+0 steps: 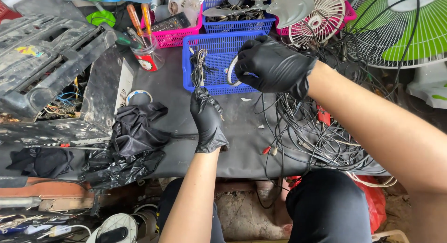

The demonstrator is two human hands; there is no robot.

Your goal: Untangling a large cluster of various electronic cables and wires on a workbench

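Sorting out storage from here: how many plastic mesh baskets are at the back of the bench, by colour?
Blue baskets: 2, the near one behind both gloved hands, and one behind it holding cables.
Pink baskets: 2, one on the left with a remote control, and one on the right, partly hidden by a fan grille.
Total: 4

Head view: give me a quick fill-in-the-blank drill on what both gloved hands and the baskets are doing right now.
1. Both hands wear ____ gloves.
2. The left hand holds a bundled cable up over the ____ basket.
3. The right hand pinches a white ____ at that basket's edge.
4. The screwdrivers with orange handles stand in a clear cup beside the ____ basket.

Missing words: black; blue; ring; pink
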